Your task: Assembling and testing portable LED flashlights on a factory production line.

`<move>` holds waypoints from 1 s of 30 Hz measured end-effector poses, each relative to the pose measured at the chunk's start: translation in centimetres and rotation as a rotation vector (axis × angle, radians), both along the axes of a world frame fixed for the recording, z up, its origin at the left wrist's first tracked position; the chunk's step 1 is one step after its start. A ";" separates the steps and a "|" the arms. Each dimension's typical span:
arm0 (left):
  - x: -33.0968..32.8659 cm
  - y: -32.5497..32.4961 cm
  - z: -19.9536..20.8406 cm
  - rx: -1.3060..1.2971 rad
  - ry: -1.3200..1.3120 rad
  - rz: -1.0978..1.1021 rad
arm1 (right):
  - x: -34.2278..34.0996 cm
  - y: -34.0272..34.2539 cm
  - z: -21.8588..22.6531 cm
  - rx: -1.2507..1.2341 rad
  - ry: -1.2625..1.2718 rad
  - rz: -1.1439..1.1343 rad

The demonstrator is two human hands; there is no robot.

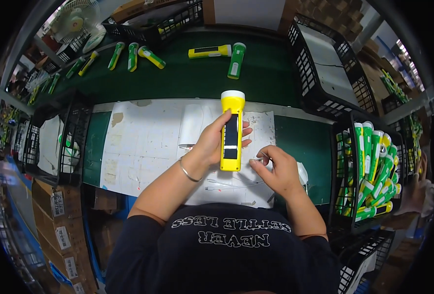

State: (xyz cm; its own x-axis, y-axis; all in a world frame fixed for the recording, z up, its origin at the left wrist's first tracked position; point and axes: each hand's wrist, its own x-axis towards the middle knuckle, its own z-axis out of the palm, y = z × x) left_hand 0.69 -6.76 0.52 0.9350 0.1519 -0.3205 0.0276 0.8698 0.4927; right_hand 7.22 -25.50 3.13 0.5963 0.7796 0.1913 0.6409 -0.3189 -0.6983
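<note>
My left hand (212, 139) is wrapped round a yellow flashlight (233, 115) with a white head and a dark panel along its side. The flashlight is held upright in the picture, white head away from me, above the white work sheet (143, 152). To its right, my right hand (278, 171) is closed, thumb and forefinger pinched together. A small pale bit shows at those fingertips, too small to name. On the sheet below the hands lies a thin white cable (226, 187), its far end hidden near the right hand.
Behind the sheet, several green and yellow flashlights (236, 61) lie on the green bench (192, 81). A black crate (341, 215) full of flashlights stands at right. Other black crates (72, 132) flank the sheet. A white cylinder (191, 125) lies behind my left hand.
</note>
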 end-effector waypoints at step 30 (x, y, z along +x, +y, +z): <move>-3.0 -1.3 -2.1 0.046 0.046 -0.057 | -1.4 -1.9 -3.1 0.073 0.176 0.036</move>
